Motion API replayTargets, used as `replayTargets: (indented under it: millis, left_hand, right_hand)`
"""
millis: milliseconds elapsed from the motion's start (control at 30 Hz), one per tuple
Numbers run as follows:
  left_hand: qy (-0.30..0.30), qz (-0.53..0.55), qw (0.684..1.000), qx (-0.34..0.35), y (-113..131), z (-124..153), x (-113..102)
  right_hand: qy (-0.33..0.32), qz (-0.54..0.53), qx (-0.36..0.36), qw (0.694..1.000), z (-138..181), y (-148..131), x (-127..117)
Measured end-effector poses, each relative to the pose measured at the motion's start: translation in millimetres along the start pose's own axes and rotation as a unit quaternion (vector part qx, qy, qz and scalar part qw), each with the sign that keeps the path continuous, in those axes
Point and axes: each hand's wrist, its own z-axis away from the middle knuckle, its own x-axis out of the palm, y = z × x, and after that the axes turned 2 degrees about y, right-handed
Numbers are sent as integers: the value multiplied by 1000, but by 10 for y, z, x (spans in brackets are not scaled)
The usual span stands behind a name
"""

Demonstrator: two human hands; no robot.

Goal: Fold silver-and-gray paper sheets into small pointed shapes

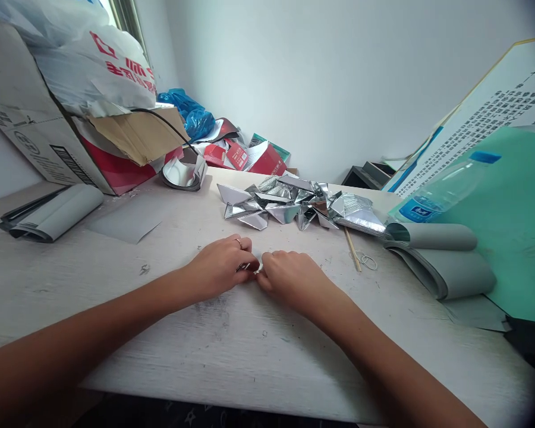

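Observation:
Both my hands rest on the pale wooden table (232,351), fingers curled and pressed together over a small silver foil piece (251,267). My left hand (220,264), with a ring on one finger, pinches its left side. My right hand (289,276) pinches its right side. Most of the foil piece is hidden under my fingers. Beyond my hands lies a heap of folded silver foil shapes (294,205).
A thin wooden stick (352,248) and rubber bands (366,260) lie right of my hands. Rolled grey sheets (446,261), a plastic bottle (446,190) and green paper (517,226) are at the right. Cardboard boxes (35,131), bags and a grey roll (53,214) crowd the left.

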Motion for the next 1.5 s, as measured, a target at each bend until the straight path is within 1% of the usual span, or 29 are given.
replayTargets:
  millis: [100, 233, 367, 500, 600, 667, 733, 833, 933, 1000, 1133, 1233, 1300, 1333, 1433, 1500]
  left_hand:
    - [-11, -6, 1000, -6, 1, 2, -11]
    - [-18, 4, 1000, -22, 4, -2, -17]
    - [-23, 34, 999, -33, 6, -10, -25]
    - [-26, 29, 999, -31, 13, -9, -27]
    - [-29, 24, 999, -29, 12, 9, -36]
    - [-30, 24, 999, -19, -2, 30, -51]
    - [-29, 24, 999, 5, -29, 51, -68]
    - [-26, 9, 999, 41, -85, 65, -82]
    - [-9, -24, 997, 69, -142, 56, -68]
    - [3, -59, 994, 97, -168, 47, -50]
    - [19, -155, 973, 172, -174, 34, -13]
    - [32, -202, 958, 201, -169, 24, -5]
    - [31, -187, 962, 195, -186, 18, -17]
    - [28, -161, 969, 184, -202, 15, -28]
    - [23, -40, 990, 133, -264, 5, -70]
    - [16, 28, 994, 108, -295, -5, -96]
  right_hand:
    - [-3, 12, 3, 1000, -9, -40, 24]
    - [-21, 13, 27, 999, -15, -57, 4]
    - [-35, 32, 40, 998, 5, -13, -38]
    - [-44, 44, 33, 997, 42, 23, -75]
    - [-49, 40, 38, 997, 64, 79, -97]
    - [-40, 22, 40, 998, 73, 154, -113]
    - [-24, -21, 14, 999, 77, 253, -130]
    - [3, -109, -66, 992, 73, 390, -136]
    - [23, -146, -110, 983, 41, 453, -86]
    - [41, -128, -140, 981, 5, 452, -30]
    - [85, -22, -213, 973, -63, 406, 48]
    - [107, 41, -238, 964, -84, 366, 65]
    - [123, 57, -236, 962, -91, 345, 77]
    - [132, 59, -232, 962, -94, 338, 85]
    - [143, 52, -228, 962, -99, 329, 111]
    - [140, 54, -244, 958, -94, 325, 125]
